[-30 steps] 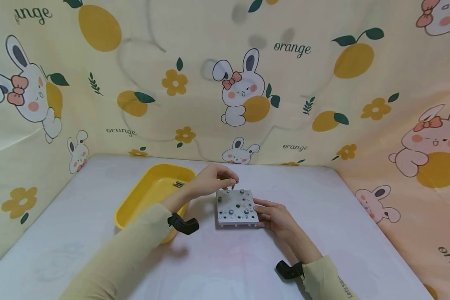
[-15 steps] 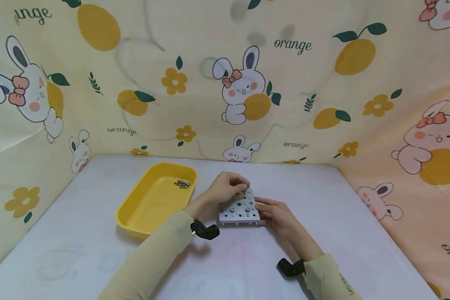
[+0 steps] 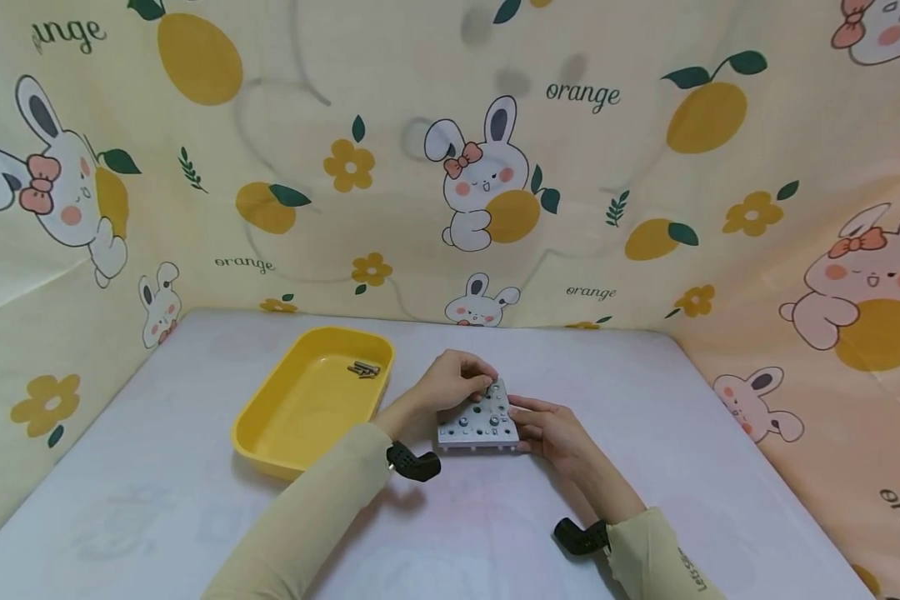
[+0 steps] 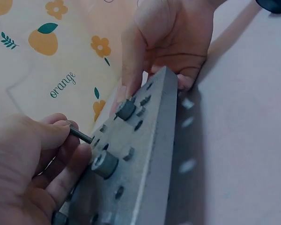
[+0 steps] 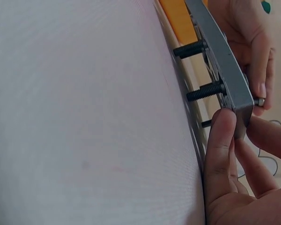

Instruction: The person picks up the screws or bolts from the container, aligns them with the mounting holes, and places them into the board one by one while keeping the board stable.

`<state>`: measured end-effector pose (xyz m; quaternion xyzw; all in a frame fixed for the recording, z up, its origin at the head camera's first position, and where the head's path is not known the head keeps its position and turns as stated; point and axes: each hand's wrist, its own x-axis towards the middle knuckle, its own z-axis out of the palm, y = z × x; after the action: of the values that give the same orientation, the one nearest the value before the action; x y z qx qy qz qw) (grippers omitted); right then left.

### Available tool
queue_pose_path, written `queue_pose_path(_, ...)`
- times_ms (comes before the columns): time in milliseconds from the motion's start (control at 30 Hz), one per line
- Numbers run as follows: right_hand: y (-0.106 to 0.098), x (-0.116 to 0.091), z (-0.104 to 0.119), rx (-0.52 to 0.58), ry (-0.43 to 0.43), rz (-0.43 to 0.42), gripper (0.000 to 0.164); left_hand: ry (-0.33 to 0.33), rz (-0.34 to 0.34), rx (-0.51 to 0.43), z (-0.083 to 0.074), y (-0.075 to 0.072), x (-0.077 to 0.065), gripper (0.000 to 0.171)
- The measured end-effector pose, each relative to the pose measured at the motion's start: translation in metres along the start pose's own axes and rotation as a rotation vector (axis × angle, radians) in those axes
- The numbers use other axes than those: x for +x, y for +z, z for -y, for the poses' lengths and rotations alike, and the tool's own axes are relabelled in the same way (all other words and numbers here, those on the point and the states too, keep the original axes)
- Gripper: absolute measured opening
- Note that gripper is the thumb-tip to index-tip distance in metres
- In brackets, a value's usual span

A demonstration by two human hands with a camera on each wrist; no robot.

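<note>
A square metal plate (image 3: 474,439) full of holes stands in the middle of the table. My left hand (image 3: 450,382) is over its far side, pinching a thin metal pin (image 4: 82,135) between thumb and fingers. The pin slants down, its free end right at a hole in the plate's top. Socket-head screws (image 4: 104,164) stick up from the plate near those fingers. Threaded screw shanks (image 5: 206,91) poke out below the plate in the right wrist view. My right hand (image 3: 558,433) grips the plate's right edge, thumb and fingers on opposite faces.
A yellow tray (image 3: 270,400) lies left of the plate, close to my left forearm. Several small metal pins or screws (image 3: 363,369) are in its far right corner. Behind the white table (image 3: 195,517) hangs a printed cloth (image 3: 390,83), which also closes both sides.
My left hand has carried the pin from beyond the plate's far edge rightward and onto its far right part, staying there over the last half second. The right hand keeps its grip.
</note>
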<state>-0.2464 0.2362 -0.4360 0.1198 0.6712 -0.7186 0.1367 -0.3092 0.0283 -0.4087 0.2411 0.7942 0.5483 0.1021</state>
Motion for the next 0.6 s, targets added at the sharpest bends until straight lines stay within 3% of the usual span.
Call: queue_pose_path(600,0.0012,0.0008,0.0009,0.006,-0.007,0.0,0.042,0.019,-0.002,0.036,0.0036,0.0014,0.0035,0.012)
